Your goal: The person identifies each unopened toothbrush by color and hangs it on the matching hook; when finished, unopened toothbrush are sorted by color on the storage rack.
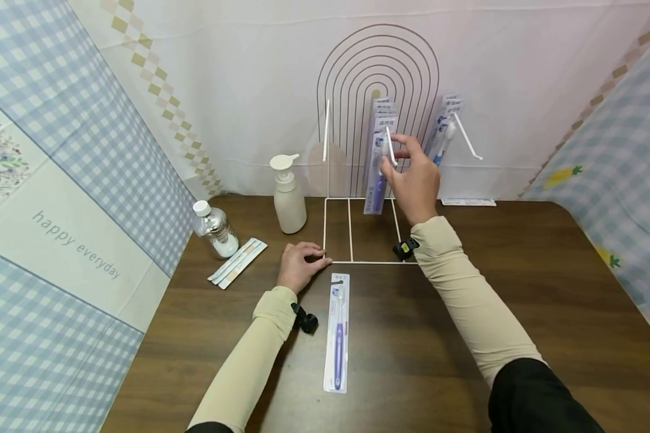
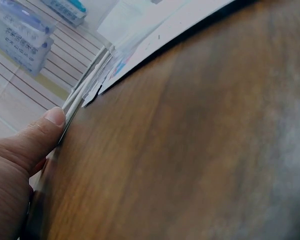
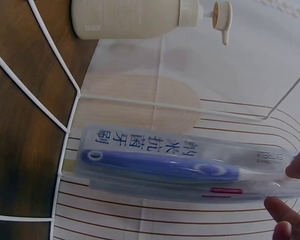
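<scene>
A white wire display rack (image 1: 368,262) stands at the back of the table, with long hooks sticking forward. My left hand (image 1: 299,264) pinches its front left corner; the thumb (image 2: 54,117) lies against the wire in the left wrist view. At the middle hook, my right hand (image 1: 416,183) holds the upper part of a packaged purple toothbrush (image 1: 377,191) between thumb and fingers. More packs hang behind it. Further packaged toothbrushes (image 1: 440,141) hang on the right hook. Another packaged purple toothbrush (image 1: 337,337) lies on the table before the rack.
Left of the rack stand a cream pump bottle (image 1: 290,207) and a clear bottle with a white cap (image 1: 216,231). Two slim packets (image 1: 238,263) lie beside them. A flat white pack (image 1: 468,202) lies by the back cloth. The left hook (image 1: 327,132) holds nothing.
</scene>
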Demonstrator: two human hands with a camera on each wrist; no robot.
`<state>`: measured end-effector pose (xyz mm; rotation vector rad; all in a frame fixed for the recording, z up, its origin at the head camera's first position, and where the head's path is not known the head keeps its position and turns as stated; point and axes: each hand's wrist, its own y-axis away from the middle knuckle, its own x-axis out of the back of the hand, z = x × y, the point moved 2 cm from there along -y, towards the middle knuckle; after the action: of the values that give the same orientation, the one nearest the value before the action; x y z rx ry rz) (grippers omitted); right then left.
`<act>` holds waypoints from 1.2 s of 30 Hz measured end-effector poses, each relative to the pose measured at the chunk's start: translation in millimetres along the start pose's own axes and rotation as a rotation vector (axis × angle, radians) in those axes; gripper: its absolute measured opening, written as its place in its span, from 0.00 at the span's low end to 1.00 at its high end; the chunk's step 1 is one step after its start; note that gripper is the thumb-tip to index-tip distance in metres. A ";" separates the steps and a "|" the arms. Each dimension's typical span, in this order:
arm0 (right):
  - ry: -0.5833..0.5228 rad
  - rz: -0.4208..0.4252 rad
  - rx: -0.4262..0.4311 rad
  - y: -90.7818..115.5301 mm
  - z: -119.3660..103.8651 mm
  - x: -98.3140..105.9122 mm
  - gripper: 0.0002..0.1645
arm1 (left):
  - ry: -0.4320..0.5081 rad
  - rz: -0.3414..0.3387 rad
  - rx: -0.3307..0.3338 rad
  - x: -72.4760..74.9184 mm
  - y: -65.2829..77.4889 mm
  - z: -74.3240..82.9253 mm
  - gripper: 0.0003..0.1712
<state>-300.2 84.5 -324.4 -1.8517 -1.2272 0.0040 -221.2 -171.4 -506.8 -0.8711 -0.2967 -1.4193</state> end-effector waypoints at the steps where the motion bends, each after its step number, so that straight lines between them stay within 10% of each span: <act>1: 0.001 -0.002 0.001 0.1 0.4 0.1 0.24 | 0.002 -0.002 0.003 0.1 0.0 0.1 0.16; 12: -0.065 -0.016 0.011 32.6 -2.6 15.9 0.22 | 0.017 -0.012 0.006 0.4 -1.3 0.6 0.17; 26: -0.134 -0.610 -0.087 171.6 -1.9 -4.1 0.19 | -0.004 -0.001 -0.014 1.2 -3.0 0.0 0.17; 36: -0.120 -0.792 -0.203 215.9 1.4 -18.3 0.22 | 0.000 -0.005 0.002 1.0 -0.5 2.0 0.17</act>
<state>-150.8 47.0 -476.7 -1.4227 -2.0309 -0.4624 -220.9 -170.7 -504.6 -0.8691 -0.3001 -1.4240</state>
